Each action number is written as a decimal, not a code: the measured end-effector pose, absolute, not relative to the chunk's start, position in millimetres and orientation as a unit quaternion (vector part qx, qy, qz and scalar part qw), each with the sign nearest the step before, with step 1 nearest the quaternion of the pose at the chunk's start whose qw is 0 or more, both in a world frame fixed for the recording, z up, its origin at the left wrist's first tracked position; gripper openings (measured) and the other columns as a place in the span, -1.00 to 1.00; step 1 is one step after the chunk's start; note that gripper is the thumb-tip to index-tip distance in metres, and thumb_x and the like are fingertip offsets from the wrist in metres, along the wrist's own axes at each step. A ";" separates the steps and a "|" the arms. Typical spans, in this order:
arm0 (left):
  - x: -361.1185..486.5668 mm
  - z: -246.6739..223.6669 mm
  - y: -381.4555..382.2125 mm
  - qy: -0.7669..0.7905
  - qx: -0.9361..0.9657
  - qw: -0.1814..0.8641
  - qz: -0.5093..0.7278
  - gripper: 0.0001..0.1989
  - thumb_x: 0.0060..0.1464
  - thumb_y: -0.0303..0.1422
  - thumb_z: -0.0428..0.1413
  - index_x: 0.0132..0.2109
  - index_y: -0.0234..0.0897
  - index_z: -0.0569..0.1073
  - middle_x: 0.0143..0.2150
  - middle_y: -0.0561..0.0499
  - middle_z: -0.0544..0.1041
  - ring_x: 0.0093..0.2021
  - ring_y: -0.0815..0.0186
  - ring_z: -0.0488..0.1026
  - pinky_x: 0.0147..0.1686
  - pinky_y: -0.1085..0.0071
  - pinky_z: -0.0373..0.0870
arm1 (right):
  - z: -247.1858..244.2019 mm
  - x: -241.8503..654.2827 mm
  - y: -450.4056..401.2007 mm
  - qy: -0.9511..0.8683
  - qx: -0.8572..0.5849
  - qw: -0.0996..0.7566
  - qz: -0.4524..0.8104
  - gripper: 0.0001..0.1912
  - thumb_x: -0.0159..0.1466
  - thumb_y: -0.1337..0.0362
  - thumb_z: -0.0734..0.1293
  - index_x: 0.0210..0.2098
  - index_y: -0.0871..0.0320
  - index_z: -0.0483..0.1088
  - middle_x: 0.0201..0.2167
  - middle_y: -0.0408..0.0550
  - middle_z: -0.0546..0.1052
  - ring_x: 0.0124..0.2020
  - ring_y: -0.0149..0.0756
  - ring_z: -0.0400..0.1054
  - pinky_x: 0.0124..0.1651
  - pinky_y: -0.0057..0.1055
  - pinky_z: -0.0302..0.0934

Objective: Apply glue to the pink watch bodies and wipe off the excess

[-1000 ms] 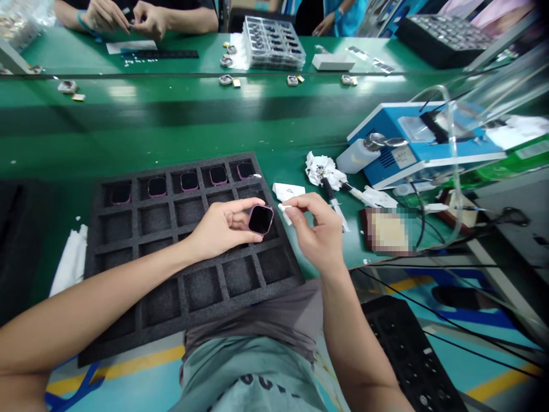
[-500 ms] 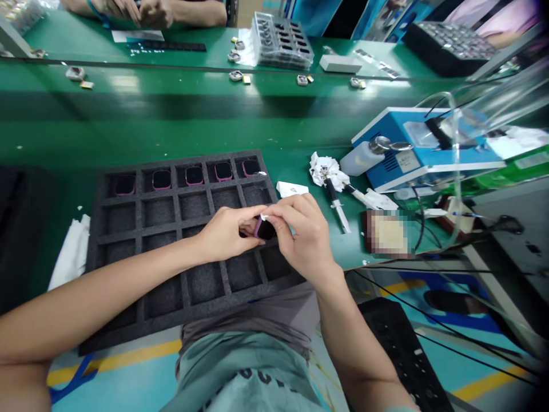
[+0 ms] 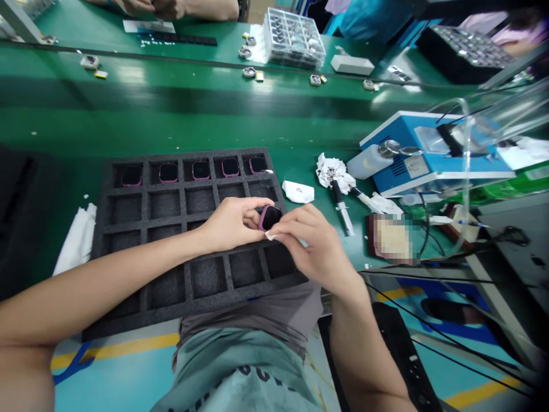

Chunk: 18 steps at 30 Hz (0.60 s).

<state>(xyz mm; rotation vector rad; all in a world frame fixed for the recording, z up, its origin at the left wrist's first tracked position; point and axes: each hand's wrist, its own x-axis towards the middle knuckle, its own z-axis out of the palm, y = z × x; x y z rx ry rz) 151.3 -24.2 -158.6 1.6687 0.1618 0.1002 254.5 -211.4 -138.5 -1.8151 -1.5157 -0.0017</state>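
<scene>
Between thumb and fingers my left hand (image 3: 234,224) grips a watch case (image 3: 270,218) with a purple frame and dark face. My right hand (image 3: 311,237) pinches a small white wipe (image 3: 271,235) against the lower edge of the case. Both hands are over the right part of a black foam tray (image 3: 167,230) with square compartments. Several similar purple-framed cases, one of them a purple-framed case (image 3: 230,167), lie in its back row. A clear film piece (image 3: 266,177) rests near the tray's back right corner.
Right of the tray are a folded white cloth (image 3: 298,191), a black-handled tool (image 3: 342,209), a white bottle (image 3: 369,162) and a blue machine (image 3: 429,151). White cloth (image 3: 77,237) lies at the left. Across the green belt (image 3: 171,123), a person's hands (image 3: 154,7) show at the top.
My right hand has moved the wipe from the top edge of the case to its lower edge. The case is turned slightly, its dark face more visible. The whole view has shifted a little.
</scene>
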 end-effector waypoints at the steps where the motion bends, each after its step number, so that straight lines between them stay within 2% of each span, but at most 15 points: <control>1: 151.4 -158.4 -23.9 0.068 0.735 0.673 0.041 -0.41 -0.10 -0.40 0.37 0.13 -0.39 0.52 -0.46 0.12 0.58 -0.46 0.42 0.53 -0.37 0.52 0.43 | -137.3 257.5 -215.6 -0.575 -0.710 0.406 0.004 -0.87 0.41 0.38 0.34 -0.19 0.06 0.54 -0.26 -0.11 0.58 -0.18 -0.31 0.39 -0.13 -0.27 0.27; 3: 151.5 -157.8 -23.5 0.061 0.735 0.675 0.037 -0.39 -0.10 -0.41 0.38 0.15 -0.38 0.51 -0.44 0.10 0.60 -0.43 0.40 0.55 -0.34 0.51 0.45 | -135.7 262.6 -220.4 -0.523 -0.720 0.456 -0.016 -0.89 0.40 0.38 0.35 -0.22 0.08 0.52 -0.29 -0.11 0.57 -0.20 -0.33 0.42 -0.13 -0.29 0.29; 6: 151.6 -156.4 -23.3 0.059 0.739 0.670 0.038 -0.39 -0.10 -0.43 0.39 0.15 -0.38 0.51 -0.45 0.11 0.59 -0.43 0.40 0.56 -0.33 0.51 0.46 | -136.7 264.6 -215.6 -0.477 -0.732 0.485 -0.037 -0.90 0.40 0.35 0.35 -0.25 0.09 0.52 -0.30 -0.09 0.58 -0.22 -0.32 0.43 -0.14 -0.29 0.30; 12: 150.9 -153.4 -24.3 0.063 0.726 0.684 0.041 -0.39 -0.16 -0.47 0.42 0.09 -0.36 0.49 -0.48 0.15 0.58 -0.44 0.38 0.58 -0.33 0.47 0.51 | -147.8 257.0 -190.6 -0.461 -0.737 0.495 -0.005 -0.89 0.40 0.32 0.32 -0.23 0.11 0.52 -0.28 -0.07 0.60 -0.24 -0.32 0.43 -0.13 -0.29 0.32; 18: 151.7 -154.8 -23.7 0.079 0.713 0.696 0.024 -0.44 -0.26 -0.44 0.49 -0.06 -0.34 0.51 -0.47 0.12 0.62 -0.44 0.34 0.61 -0.32 0.44 0.55 | -149.1 250.3 -186.6 -0.504 -0.720 0.477 0.020 -0.86 0.41 0.34 0.30 -0.25 0.09 0.51 -0.29 -0.09 0.57 -0.20 -0.32 0.42 -0.11 -0.28 0.31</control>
